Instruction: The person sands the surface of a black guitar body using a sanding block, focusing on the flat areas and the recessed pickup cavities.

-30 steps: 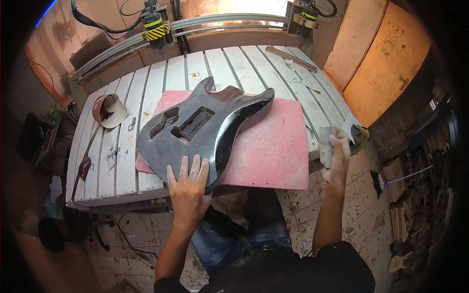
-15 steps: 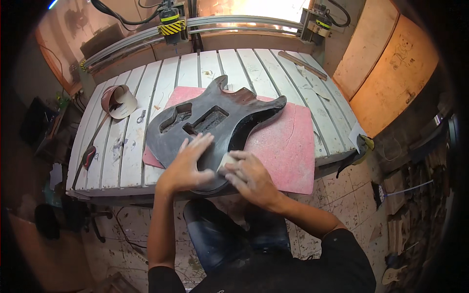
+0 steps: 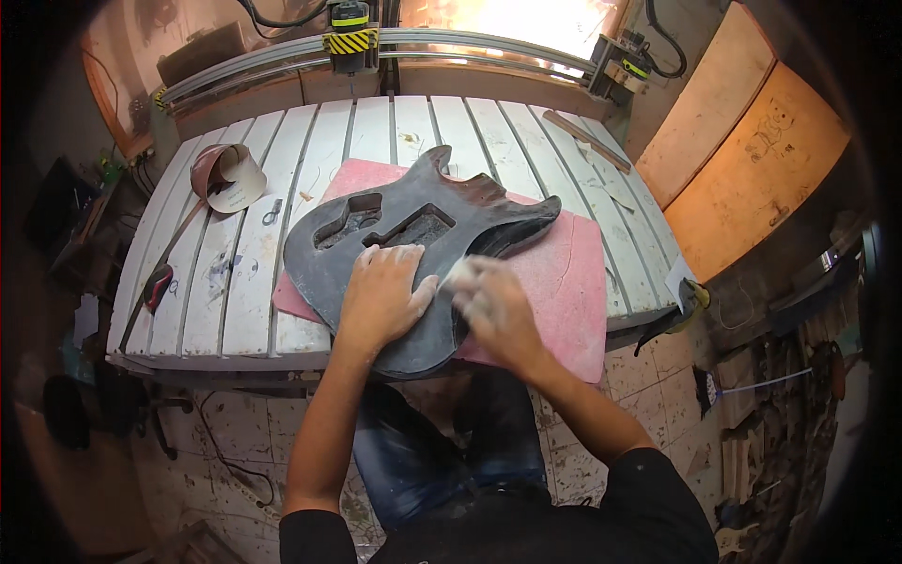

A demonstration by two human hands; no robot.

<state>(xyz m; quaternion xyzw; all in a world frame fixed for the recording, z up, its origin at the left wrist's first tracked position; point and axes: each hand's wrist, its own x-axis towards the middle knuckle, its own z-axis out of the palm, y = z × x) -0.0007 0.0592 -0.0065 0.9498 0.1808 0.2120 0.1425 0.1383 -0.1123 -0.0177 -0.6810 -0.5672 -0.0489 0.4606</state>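
Observation:
A dark grey, dusty electric guitar body lies on a pink foam sheet, its two routed cavities facing up. My left hand rests flat on the body just below the cavities, fingers stretched and thumb out to the side. In my right hand is a small pale sanding block, pinched between fingers and thumb at the inner curve of the body's right edge. The right fingers are slightly blurred and cover part of the block. Pale dust coats the fingertips of both hands.
The white slatted table carries a roll of sandpaper, a red-and-black handled tool and a wooden strip. Behind it runs a metal gantry rail with a motor head. A green-and-black item hangs at the right corner.
My right hand has moved up and right along the body's edge with the sanding block. My left hand has shifted slightly and now lies flatter on the body. The body has turned little, if at all.

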